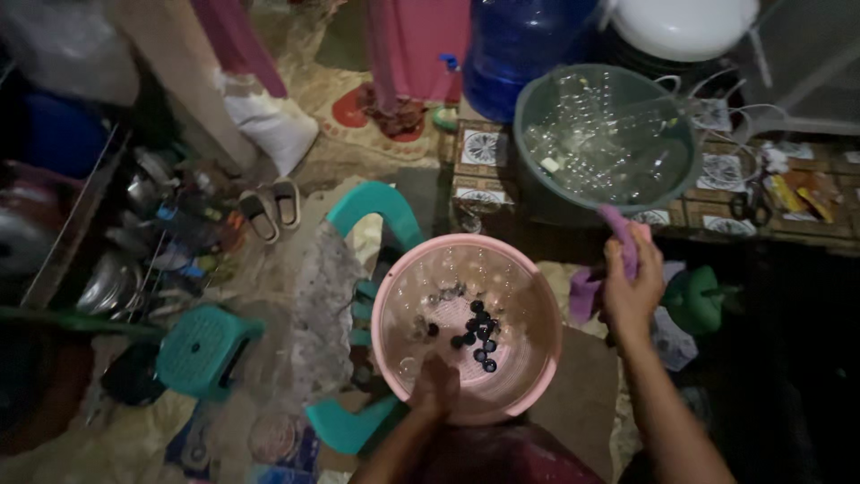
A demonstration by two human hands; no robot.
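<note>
While the left hand (435, 387) grips the near rim of the pink basin (537, 358), fingers curled shut, the right hand (632, 289) clutches a purple cloth (620, 235) beside it. Black caps (479, 330) lie just beyond the left; wiping seems underway, needing a steady basin.

packets (800, 193) | right floor by scissors | flat, yellow-orange

My left hand (435, 387) reached down and forward with its fingers curled under and the bare forearm running back toward me, while my right hand (631, 285) was raised higher and farther out, fist closed with the thumb side up and its forearm stretched out straight.
</note>
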